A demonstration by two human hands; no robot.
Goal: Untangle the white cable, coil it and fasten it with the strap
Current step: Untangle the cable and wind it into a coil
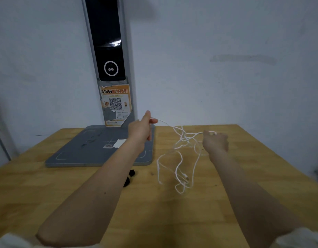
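A thin white cable (179, 163) hangs in a tangled bunch above the wooden table (172, 212), its lower loops reaching the tabletop. My left hand (141, 128) is raised at centre and pinches one strand of the cable between thumb and forefinger. My right hand (215, 142) is held up to the right and grips another part of the cable near its top. A knot of crossed strands sits between the two hands. A small black strap (129, 178) lies on the table beside my left forearm.
A grey flat base plate (93, 149) with a tall grey and black column (109, 51) stands at the back left of the table, an orange sticker with a QR code (116, 104) on the column. A pale wall runs behind the table.
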